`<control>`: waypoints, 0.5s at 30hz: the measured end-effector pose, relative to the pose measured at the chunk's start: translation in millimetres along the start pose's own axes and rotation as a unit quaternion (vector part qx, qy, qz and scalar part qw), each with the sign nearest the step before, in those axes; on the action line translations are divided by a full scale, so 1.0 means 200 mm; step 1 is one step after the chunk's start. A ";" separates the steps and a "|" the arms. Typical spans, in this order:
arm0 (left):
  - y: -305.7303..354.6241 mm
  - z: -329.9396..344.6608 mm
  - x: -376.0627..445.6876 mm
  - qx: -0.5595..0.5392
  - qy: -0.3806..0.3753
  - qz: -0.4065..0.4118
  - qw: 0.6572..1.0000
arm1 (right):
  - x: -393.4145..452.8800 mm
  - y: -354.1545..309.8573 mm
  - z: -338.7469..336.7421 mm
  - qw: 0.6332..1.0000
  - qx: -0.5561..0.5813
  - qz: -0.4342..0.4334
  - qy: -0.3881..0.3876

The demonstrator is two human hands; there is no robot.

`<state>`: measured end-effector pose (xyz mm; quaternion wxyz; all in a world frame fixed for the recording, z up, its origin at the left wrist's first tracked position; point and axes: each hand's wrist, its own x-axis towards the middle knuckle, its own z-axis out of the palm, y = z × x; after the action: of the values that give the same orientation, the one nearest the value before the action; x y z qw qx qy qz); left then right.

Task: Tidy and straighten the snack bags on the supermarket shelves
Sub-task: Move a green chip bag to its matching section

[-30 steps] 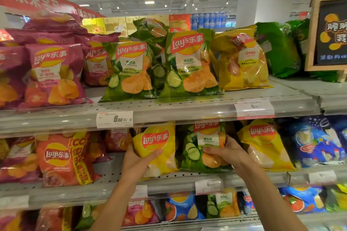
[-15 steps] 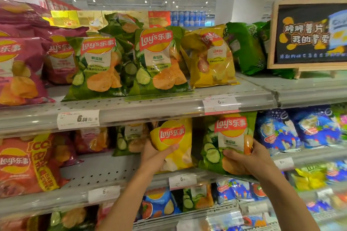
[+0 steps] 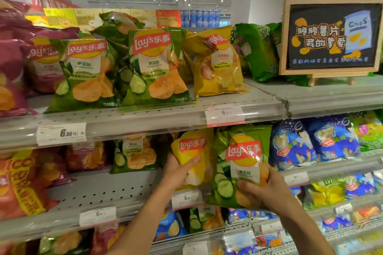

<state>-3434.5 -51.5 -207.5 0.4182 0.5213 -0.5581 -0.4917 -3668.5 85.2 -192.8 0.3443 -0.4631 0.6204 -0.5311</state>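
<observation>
On the middle shelf [image 3: 103,190], my left hand [image 3: 177,173] grips a yellow Lay's bag [image 3: 193,151] from its left side, thumb across the front. My right hand [image 3: 267,190] holds a green cucumber Lay's bag [image 3: 241,159] by its lower right corner; the bag stands upright at the shelf's front edge, right of the yellow one. Another green cucumber bag [image 3: 134,155] lies further back to the left. On the top shelf [image 3: 145,117] stand two green bags [image 3: 83,74] [image 3: 154,68] and a yellow bag [image 3: 217,62].
A wooden-framed chalkboard sign [image 3: 333,35] stands on the top shelf at right. Blue snack bags [image 3: 310,143] fill the middle shelf to the right, red and purple bags [image 3: 22,180] the left. Price tags [image 3: 61,133] line the shelf rails. More bags sit on the lowest shelf.
Both hands have drawn their bags forward and rightward along the middle shelf; the green bag now stands at the front edge, fully visible. My view has shifted right.
</observation>
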 end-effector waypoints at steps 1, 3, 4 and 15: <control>0.00 0.01 0.01 0.013 0.010 0.004 1.000 | 0.00 0.00 0.01 1.000 0.003 -0.002 -0.003; 0.00 0.03 0.03 0.034 0.028 0.010 0.999 | 0.00 0.01 0.03 1.000 0.002 -0.010 -0.011; 0.00 0.04 0.03 0.041 0.033 0.012 0.999 | 0.00 0.02 0.04 1.000 -0.001 -0.014 -0.015; -0.01 -0.02 0.00 0.023 0.110 0.024 0.993 | -0.09 0.09 -0.03 0.999 0.027 0.014 0.018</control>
<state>-3430.8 -52.4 -208.4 0.4763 0.5683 -0.5321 -0.4087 -3673.1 103.7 -210.9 0.3526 -0.4354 0.6185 -0.5509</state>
